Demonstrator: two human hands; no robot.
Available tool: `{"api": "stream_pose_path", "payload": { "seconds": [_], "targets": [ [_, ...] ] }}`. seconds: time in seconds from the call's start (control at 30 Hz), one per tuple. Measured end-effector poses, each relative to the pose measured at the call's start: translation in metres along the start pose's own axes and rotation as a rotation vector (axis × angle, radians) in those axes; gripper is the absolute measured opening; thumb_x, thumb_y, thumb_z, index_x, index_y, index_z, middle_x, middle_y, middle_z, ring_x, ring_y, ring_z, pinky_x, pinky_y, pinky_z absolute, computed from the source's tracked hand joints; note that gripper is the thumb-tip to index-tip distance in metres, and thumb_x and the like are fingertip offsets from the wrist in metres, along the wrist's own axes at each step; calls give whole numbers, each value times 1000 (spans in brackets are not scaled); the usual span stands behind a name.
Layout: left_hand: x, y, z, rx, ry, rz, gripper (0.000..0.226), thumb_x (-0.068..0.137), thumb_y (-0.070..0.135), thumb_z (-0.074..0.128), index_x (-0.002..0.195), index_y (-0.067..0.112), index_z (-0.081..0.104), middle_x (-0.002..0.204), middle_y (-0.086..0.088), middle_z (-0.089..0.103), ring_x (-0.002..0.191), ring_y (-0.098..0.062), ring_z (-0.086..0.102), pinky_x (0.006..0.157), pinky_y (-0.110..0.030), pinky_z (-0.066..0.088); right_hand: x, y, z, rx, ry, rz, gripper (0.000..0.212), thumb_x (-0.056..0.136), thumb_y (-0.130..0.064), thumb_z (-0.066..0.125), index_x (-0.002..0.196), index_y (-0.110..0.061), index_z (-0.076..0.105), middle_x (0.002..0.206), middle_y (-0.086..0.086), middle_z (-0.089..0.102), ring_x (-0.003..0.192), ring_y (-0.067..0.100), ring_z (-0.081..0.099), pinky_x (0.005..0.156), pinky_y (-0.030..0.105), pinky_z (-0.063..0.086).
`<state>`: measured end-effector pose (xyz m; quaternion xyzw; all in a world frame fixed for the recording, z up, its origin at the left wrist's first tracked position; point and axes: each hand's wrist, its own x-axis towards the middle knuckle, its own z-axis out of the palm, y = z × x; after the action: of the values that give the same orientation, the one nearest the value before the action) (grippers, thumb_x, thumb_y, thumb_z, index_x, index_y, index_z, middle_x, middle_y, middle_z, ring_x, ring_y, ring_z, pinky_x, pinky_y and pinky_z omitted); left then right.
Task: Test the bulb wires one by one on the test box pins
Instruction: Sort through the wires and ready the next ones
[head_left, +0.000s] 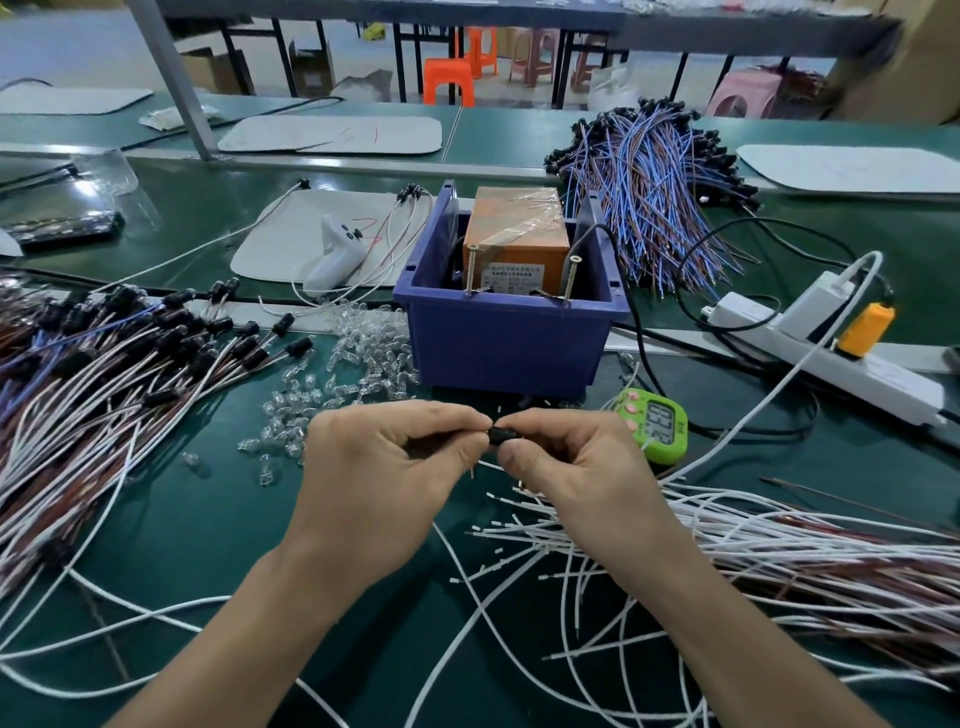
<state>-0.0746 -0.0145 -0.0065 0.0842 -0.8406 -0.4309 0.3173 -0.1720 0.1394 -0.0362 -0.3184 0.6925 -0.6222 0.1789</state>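
While both hands meet over the middle of the tabletop (218, 540), my left hand (384, 467) and right hand (576, 467) pinch one small black bulb holder (501, 434) between thumbs and fingertips. Which of the white wires (623, 545) toward the near right corner is its own, I cannot tell. I judge this the readying step. Next, its bare ends must reach the two screw pins (471, 273) on the blue test box (504, 343) just beyond.

We looked across a long green surface (218, 519) under soft, even light. A slanted grey metal post (171, 78) rose from it. Beyond stood black-legged tables (415, 13), orange stools (449, 80), pink stools (743, 93), cardboard boxes (311, 67) and a pale floor (78, 47).
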Motion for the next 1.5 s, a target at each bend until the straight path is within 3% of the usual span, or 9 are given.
{"api": "stream_pose_path", "payload": {
  "seconds": [0.17, 0.3, 0.37, 0.47, 0.57, 0.67, 0.8, 1.2, 1.5],
  "targets": [
    [7, -4, -3, -134, -111, -129, 31, 76, 4, 88, 82, 34, 83, 73, 12, 77, 66, -9, 75, 66, -19, 59, 0, 1, -1, -21, 6, -1, 17, 94, -27, 63, 97, -33, 79, 68, -10, 63, 63, 2, 51, 59, 20, 43],
    [6, -7, 2, -287, -122, -258, 30, 79, -5, 82, 82, 25, 83, 64, -5, 75, 57, -18, 73, 58, -20, 56, -1, 1, 0, -110, -13, -8, 17, 96, -28, 60, 95, -30, 77, 61, -12, 54, 58, 2, 45, 54, 21, 37],
    [6, -9, 4, -351, -106, -334, 28, 80, -8, 80, 80, 20, 83, 63, -10, 74, 56, -21, 72, 56, -21, 56, -2, -1, 1, -152, -1, -16, 15, 96, -25, 62, 95, -29, 77, 64, -15, 60, 59, 2, 51, 56, 17, 40],
    [8, -10, 3, -311, -145, -375, 30, 81, -6, 79, 78, 24, 83, 62, -9, 74, 55, -19, 72, 55, -21, 56, -6, -1, 2, -243, 41, -29, 17, 95, -18, 67, 98, -30, 77, 80, -13, 73, 76, 8, 67, 67, 23, 53],
    [8, -8, 1, -189, -178, -359, 30, 81, 0, 82, 77, 30, 82, 62, -3, 74, 55, -16, 72, 56, -20, 57, -10, 0, 6, -319, 59, -37, 20, 94, -15, 67, 101, -32, 77, 84, -14, 73, 81, 9, 69, 71, 25, 55],
    [10, -5, 2, -305, -179, -519, 21, 83, 4, 80, 72, 21, 82, 63, -8, 74, 53, -18, 71, 51, -22, 55, -10, 1, 6, -335, 124, -65, 24, 91, -14, 68, 102, -33, 76, 86, -19, 73, 83, 6, 69, 70, 14, 51],
    [10, -2, 7, -490, -174, -733, 24, 87, 9, 78, 62, 11, 78, 64, -12, 72, 50, -14, 66, 46, -21, 52, -10, 0, 7, -309, 173, -103, 30, 86, -10, 70, 102, -34, 75, 90, -22, 74, 87, 6, 71, 73, 14, 52],
    [8, -1, 12, -488, -102, -671, 11, 77, 0, 81, 71, 8, 80, 64, -17, 72, 50, -17, 69, 47, -21, 54, -8, -5, 3, -201, 172, -70, 32, 84, -2, 73, 97, -30, 80, 87, -20, 76, 85, 3, 72, 74, 9, 49],
    [8, -3, 7, -242, -132, -410, 20, 73, 6, 87, 76, 25, 83, 64, -7, 75, 56, -19, 73, 57, -23, 60, -1, -8, -2, -72, 125, -22, 18, 85, -11, 75, 93, -24, 82, 81, -13, 77, 77, 4, 72, 68, 16, 53]
  ]
}}
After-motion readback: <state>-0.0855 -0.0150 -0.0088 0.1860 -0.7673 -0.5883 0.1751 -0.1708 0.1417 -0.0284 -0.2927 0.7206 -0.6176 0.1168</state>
